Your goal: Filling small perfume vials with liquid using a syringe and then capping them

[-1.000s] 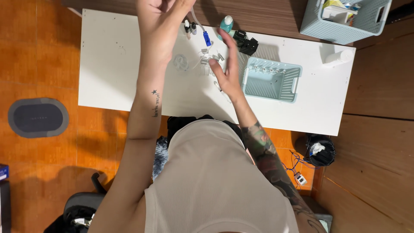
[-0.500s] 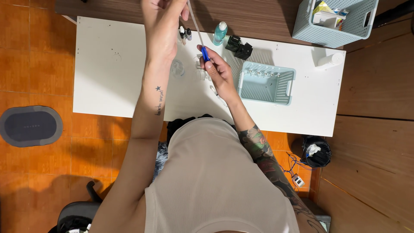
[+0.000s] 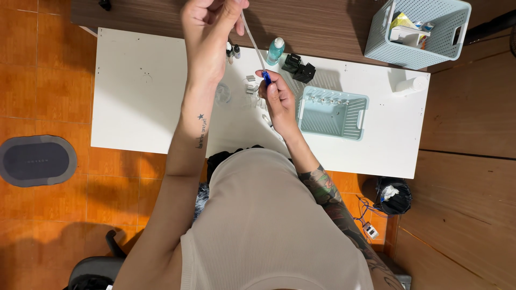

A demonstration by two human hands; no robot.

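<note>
Pinching a thin, limp plastic strip (image 3: 252, 40) taut above the counter (image 3: 140, 102): left hand (image 3: 207, 32) fingers clamp its top, right hand (image 3: 277, 96) grips the blue end (image 3: 266, 78); light, bendy, best held at the ends.

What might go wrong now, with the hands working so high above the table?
The left hand pinches the top of a thin pale strip raised high; it might slip free. The right hand, holding the blue-tipped end, hovers over small vials and might knock them over.
</note>
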